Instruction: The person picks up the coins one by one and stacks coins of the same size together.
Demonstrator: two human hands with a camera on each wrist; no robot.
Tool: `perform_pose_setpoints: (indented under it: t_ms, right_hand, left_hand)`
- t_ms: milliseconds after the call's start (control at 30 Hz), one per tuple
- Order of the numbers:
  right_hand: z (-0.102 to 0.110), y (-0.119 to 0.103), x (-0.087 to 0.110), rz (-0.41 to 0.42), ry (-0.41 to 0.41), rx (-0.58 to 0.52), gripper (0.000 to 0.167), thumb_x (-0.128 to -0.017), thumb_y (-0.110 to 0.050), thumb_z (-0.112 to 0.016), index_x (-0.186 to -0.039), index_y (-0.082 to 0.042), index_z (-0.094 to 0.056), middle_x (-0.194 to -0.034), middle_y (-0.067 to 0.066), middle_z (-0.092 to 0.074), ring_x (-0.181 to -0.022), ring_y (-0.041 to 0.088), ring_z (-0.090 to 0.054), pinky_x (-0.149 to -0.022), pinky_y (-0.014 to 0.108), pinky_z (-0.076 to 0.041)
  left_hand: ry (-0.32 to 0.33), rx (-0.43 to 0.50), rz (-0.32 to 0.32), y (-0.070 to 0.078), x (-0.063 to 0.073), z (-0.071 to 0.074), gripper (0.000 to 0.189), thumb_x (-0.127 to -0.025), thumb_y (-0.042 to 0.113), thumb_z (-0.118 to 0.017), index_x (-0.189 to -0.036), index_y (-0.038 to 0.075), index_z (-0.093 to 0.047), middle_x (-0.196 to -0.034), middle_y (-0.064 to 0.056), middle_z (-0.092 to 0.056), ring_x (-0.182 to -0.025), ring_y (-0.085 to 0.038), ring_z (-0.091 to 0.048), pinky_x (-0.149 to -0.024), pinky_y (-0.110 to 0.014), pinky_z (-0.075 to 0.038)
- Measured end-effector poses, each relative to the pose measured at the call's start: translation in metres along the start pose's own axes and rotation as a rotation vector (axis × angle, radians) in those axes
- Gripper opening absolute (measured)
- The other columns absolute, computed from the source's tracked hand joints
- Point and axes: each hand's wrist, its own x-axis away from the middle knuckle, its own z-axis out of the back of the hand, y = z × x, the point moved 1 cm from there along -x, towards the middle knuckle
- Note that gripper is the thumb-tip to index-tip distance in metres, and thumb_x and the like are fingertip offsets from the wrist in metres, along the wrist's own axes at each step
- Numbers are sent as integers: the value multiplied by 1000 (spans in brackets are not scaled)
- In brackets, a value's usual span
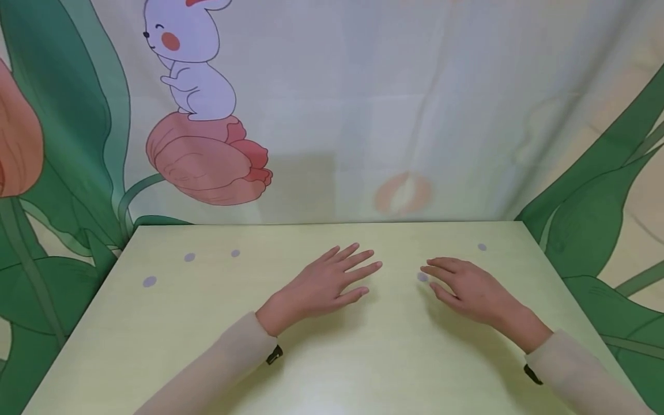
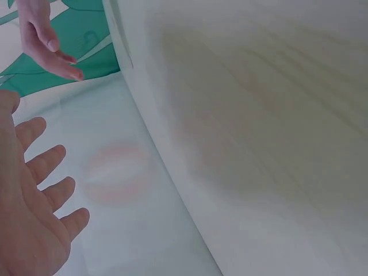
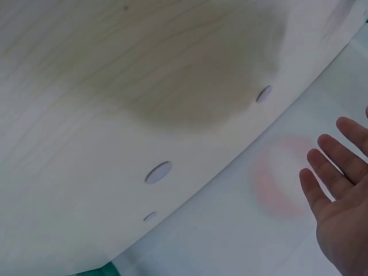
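Observation:
Over the middle of the pale wooden table (image 1: 207, 334) hovers my left hand (image 1: 327, 285), palm down, its fingers spread and holding nothing. Its shadow falls on the tabletop beneath. To its right is my right hand (image 1: 474, 291), also above the table with nothing in it, fingers slightly bent and pointing inward. Just by its fingertips lies a flat purple-grey oval spot (image 1: 422, 277). The left wrist view shows the palm side of the left hand (image 2: 34, 201), with straight fingers apart. In the right wrist view the right hand (image 3: 345, 201) likewise has its fingers extended.
Similar oval spots dot the tabletop: a larger one (image 1: 149, 281) at the left, a smaller one (image 1: 236, 253) farther back, another (image 1: 482, 247) at the back right. Behind the far edge hangs a curtain (image 1: 363, 115) printed with a rabbit, tulips and green leaves.

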Motion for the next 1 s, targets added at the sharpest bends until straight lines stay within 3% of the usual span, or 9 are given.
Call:
perform_pose_setpoints:
  t_ms: [333,600,1000]
  right_hand:
    - [-2,16,26,-84,2,-33,36,-99,-21,-65,-132,-6,-66,-135,16,-62,-123,35,-60,-99,51,-50]
    - [8,27,41,-134,-2,-39,35,-98,-18,-65,-131,-5,-67,-136,17,-62,-120,37,-63,-95,53,-52]
    - [9,44,60,-131,34,18,33,-94,-13,-70,-125,-4,-69,-126,18,-67,-113,36,-66,-90,51,-55]
  left_hand:
    - [-12,31,-19,10,-28,-11,54,-109,48,-37,-160,32,-31,-166,3,-30,-155,-24,-18,-124,-46,-17]
    - [-10,12,-50,23,-47,-13,54,-110,48,-32,-161,32,-29,-166,5,-29,-155,-24,-20,-124,-47,-18]
    - [-43,30,-83,40,-72,-11,55,-110,50,-28,-162,32,-26,-167,7,-26,-156,-21,-17,-124,-45,-17]
